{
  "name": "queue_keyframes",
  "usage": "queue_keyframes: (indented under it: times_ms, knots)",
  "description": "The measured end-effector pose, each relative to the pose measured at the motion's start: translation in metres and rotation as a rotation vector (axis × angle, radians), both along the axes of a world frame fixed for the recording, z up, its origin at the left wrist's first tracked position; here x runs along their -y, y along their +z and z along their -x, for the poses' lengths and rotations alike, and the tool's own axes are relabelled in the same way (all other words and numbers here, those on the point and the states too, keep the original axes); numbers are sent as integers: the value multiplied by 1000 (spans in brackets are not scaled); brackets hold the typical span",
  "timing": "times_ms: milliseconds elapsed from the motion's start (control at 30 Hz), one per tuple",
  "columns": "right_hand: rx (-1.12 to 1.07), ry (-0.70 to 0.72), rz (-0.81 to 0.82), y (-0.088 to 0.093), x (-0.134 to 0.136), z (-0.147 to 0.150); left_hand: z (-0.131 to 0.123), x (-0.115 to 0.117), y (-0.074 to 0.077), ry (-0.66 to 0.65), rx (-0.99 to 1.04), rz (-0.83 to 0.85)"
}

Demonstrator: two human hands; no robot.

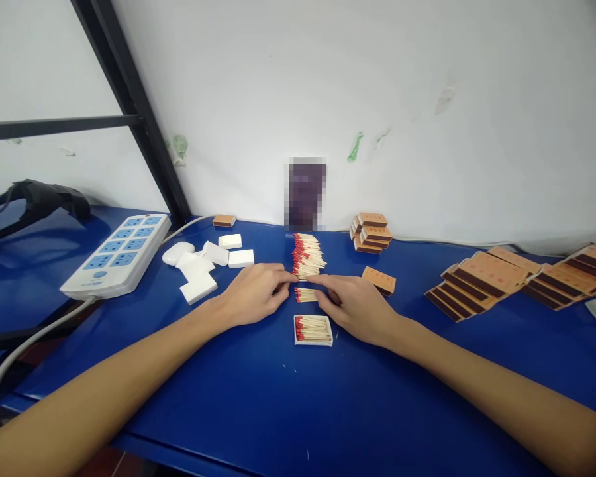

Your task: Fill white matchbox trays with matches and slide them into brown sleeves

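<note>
A pile of red-headed matches (308,248) lies on the blue table, heads to the left. My left hand (259,293) reaches the near end of the pile from the left, its index fingertip at the match heads and the other fingers bent. From the right, my right hand (355,303) puts its outstretched index fingertip at the bare stick ends, thumb apart below. Between thumb and pile lies a small separate bunch of matches (305,295), partly hidden by the thumb. Nearer to me sits a white matchbox tray (312,343) holding matches.
White trays (198,288) lie loosely at left, beside a power strip (119,255) with a cable. Matchbox sleeves (487,275) are heaped at right. Stacked matchboxes (372,232) stand by the wall, with one matchbox (380,278) behind my right hand. A black metal frame (144,132) rises at left.
</note>
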State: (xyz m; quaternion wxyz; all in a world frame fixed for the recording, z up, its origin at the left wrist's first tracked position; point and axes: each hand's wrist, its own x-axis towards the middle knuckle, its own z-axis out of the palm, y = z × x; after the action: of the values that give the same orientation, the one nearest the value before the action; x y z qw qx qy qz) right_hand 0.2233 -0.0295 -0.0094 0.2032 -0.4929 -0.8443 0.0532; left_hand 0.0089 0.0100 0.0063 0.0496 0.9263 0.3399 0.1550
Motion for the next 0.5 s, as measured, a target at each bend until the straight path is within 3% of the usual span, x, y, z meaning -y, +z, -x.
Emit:
queue_keyframes:
  times_ms: [333, 500]
  knots:
    - [-21, 15, -31, -1, -1, 0, -3, 5, 4, 3, 43, 44]
    - [-99, 33, 35, 2, -2, -2, -5, 8, 6, 27, 55, 60]
